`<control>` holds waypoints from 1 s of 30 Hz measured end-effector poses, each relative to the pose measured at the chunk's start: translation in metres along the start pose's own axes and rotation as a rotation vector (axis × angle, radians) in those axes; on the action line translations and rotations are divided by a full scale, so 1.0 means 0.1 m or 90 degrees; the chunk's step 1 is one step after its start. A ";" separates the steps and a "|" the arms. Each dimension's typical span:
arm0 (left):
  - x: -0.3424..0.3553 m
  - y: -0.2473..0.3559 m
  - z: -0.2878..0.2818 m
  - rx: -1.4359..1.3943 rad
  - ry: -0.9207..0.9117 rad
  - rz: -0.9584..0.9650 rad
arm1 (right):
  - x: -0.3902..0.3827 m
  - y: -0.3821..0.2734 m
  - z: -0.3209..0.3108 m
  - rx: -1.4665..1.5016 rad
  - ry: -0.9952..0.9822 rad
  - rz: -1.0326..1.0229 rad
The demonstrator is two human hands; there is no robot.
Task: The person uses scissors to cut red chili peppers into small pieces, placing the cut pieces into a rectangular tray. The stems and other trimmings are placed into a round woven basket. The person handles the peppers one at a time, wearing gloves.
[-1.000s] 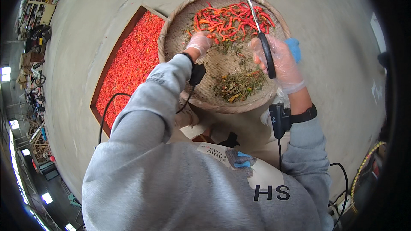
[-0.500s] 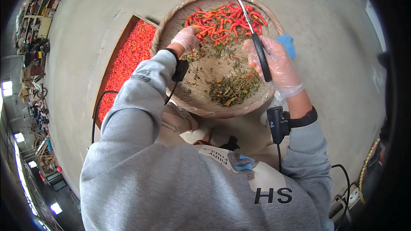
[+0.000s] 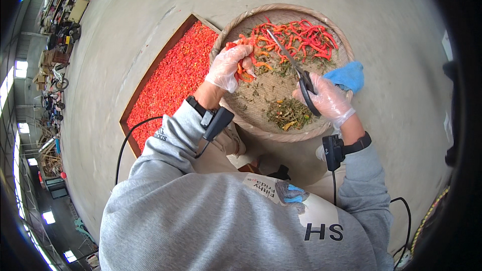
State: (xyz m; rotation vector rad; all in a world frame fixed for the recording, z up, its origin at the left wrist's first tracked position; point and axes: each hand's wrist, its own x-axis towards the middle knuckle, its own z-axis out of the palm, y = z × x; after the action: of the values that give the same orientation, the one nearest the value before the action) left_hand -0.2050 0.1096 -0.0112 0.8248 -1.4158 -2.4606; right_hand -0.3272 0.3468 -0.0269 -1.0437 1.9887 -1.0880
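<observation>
My left hand [image 3: 232, 66], in a clear plastic glove, is closed around a bunch of red and orange chili peppers [image 3: 245, 74] above the left rim of a round woven tray [image 3: 281, 7]. In my gloved right hand [image 3: 329, 101] is a pair of black-handled scissors [image 3: 285, 51]. Their blades point up and left over the tray; whether they are parted is hard to make out. Whole red chilies [image 3: 314, 36] lie in the far half of the tray. Nearer me sits a heap of green and brown stems and leaves [image 3: 290, 114].
A shallow wooden box [image 3: 152, 75] filled with chopped red chili [image 3: 175, 70] stands left of the tray. Blue cloth [image 3: 349, 77] hangs at the tray's right rim. Shelves and clutter [image 3: 65, 7] line the far left. A black cable [image 3: 131, 133] runs along my left arm.
My left hand has come up from the chilies toward the left rim, now with a bunch in its grip. The scissors have turned, tips swinging left and closer to that hand. The view has shifted.
</observation>
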 end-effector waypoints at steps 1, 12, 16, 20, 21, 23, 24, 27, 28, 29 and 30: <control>-0.04 -0.02 0.02 -0.046 -0.008 -0.011 | -0.02 0.00 0.01 -0.018 -0.008 -0.002; -0.01 -0.11 0.12 -0.157 -0.041 -0.061 | 0.03 -0.04 0.03 -0.021 -0.046 0.031; -0.02 -0.09 0.14 -0.135 0.010 -0.075 | 0.02 -0.09 0.07 -0.001 -0.002 0.014; -0.03 -0.12 0.12 -0.083 -0.046 -0.074 | 0.04 -0.10 0.04 0.031 -0.025 -0.028; -0.03 -0.12 0.11 -0.077 -0.056 -0.074 | 0.04 -0.10 0.03 0.028 -0.030 -0.028; -0.04 -0.12 0.10 -0.063 -0.065 -0.069 | 0.04 -0.09 0.02 0.025 -0.034 -0.032; -0.04 -0.12 0.10 -0.056 -0.064 -0.065 | 0.03 -0.09 0.03 0.025 -0.033 -0.034; -0.06 -0.12 0.12 -0.031 -0.046 -0.060 | 0.03 -0.07 0.04 0.046 -0.029 -0.058; -0.06 -0.12 0.12 -0.022 -0.038 -0.059 | 0.03 -0.06 0.04 0.055 -0.027 -0.061; -0.06 -0.12 0.13 -0.015 -0.029 -0.060 | 0.02 -0.04 0.03 0.061 -0.034 -0.056; -0.06 -0.12 0.13 -0.009 -0.021 -0.061 | 0.02 -0.03 0.03 0.064 -0.041 -0.043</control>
State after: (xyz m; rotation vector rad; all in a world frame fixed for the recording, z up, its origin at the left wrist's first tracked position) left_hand -0.2057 0.1277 -0.0141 0.8725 -1.3987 -2.5630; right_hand -0.3253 0.3428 -0.0262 -1.0856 1.8398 -1.1630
